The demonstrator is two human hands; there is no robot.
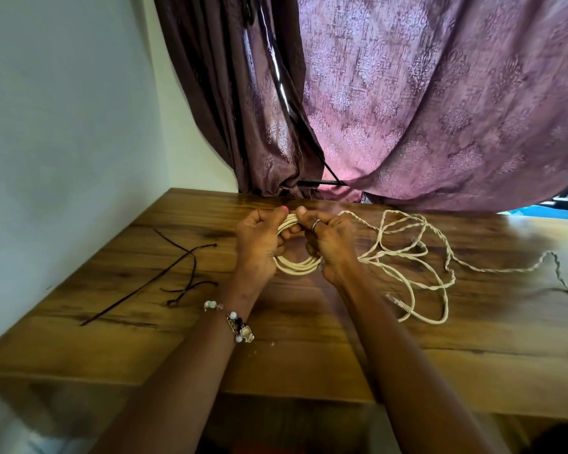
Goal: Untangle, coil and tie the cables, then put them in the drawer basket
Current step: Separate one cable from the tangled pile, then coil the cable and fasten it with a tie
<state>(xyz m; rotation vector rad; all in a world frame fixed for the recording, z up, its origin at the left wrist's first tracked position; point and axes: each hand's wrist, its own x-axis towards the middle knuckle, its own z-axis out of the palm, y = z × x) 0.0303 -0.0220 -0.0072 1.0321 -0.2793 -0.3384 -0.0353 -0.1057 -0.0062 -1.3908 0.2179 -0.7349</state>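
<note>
Both hands, left hand [259, 244] and right hand [328, 244], grip the cable coil [295, 267]; dark ties [164, 273], seemingly, lie left.

coil [295, 265] mid-table [309, 322] | ties [177, 267] left | loose cable [417, 257] right | curtain [407, 109] behind

A cream cable coil [295, 267] stands upright on the tabletop [309, 329]. Its loose, tangled remainder [417, 257] sprawls right of the coil. Dark ties [177, 273] lie left of it.
</note>
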